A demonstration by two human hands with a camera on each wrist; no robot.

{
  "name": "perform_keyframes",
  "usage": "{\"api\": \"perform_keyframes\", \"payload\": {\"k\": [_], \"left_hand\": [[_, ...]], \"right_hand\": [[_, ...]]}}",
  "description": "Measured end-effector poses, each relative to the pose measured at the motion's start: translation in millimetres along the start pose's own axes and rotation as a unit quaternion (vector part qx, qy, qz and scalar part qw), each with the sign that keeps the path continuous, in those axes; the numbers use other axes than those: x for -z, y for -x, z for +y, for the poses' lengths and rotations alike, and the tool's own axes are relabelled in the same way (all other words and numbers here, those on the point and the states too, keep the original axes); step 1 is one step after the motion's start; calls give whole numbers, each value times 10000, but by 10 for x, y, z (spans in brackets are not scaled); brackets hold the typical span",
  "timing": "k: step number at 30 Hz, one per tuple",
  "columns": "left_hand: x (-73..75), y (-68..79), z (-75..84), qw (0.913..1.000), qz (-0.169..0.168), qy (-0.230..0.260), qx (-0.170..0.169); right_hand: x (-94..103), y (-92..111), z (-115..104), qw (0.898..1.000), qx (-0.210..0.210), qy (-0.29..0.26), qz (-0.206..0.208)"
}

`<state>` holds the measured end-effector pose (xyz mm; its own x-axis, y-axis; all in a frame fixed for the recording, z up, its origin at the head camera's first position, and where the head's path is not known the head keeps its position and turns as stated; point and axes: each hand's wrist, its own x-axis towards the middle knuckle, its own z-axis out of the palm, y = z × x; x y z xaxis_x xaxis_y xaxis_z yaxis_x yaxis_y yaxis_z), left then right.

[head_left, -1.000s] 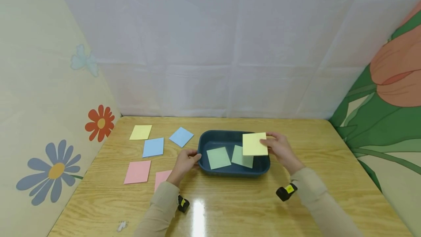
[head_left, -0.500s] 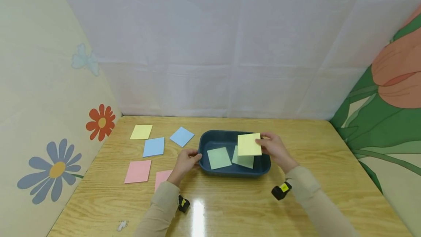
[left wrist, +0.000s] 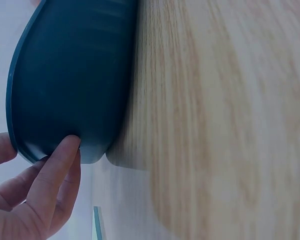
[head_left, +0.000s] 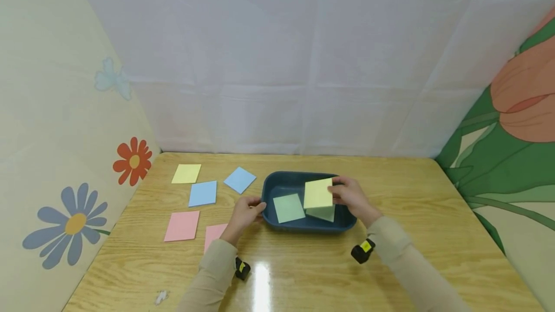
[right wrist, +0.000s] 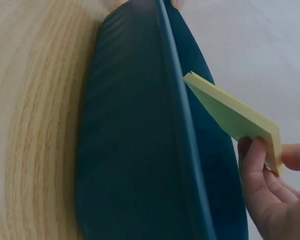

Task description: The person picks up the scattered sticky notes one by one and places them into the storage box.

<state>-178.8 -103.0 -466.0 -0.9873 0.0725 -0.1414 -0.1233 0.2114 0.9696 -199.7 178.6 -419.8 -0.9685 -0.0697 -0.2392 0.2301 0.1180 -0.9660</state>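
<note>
A dark blue plastic bin (head_left: 284, 229) stands on the table with two light green sticky note pads inside, a left one (head_left: 288, 208) and a right one (head_left: 323, 214). My left hand (head_left: 244, 213) grips the bin's left end, thumb over the rim and fingers against the outer wall, as the left wrist view shows. Pinched by one edge between thumb and fingers of my right hand (head_left: 352, 196) is a yellow sticky note pad (head_left: 318, 193). It is held tilted over the bin and partly covers the right green pad. Its thickness shows in the right wrist view.
Left of the bin lie a second yellow pad (head_left: 186, 174), two blue pads (head_left: 202, 193) and two pink pads (head_left: 181, 226); my left arm partly hides one pink pad. A small whitish mark (head_left: 161, 297) is near the table's front left. A pale cloth backdrop (head_left: 277, 61) rises behind the table.
My right hand has carried the yellow sticky note pad leftward and slightly down over the bin, hiding more of the right green pad. The left hand and the bin have stayed in place.
</note>
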Motion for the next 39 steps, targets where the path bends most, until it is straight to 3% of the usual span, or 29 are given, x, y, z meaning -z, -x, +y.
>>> {"api": "perform_keyframes", "payload": {"k": [12, 39], "left_hand": [[8, -4, -10, 10000, -2, 66, -6], [6, -7, -9, 10000, 20, 14, 36]], "right_hand": [[-144, -56, 49, 9996, -202, 206, -79], [-323, -80, 133, 9933, -91, 1148, 57]]}}
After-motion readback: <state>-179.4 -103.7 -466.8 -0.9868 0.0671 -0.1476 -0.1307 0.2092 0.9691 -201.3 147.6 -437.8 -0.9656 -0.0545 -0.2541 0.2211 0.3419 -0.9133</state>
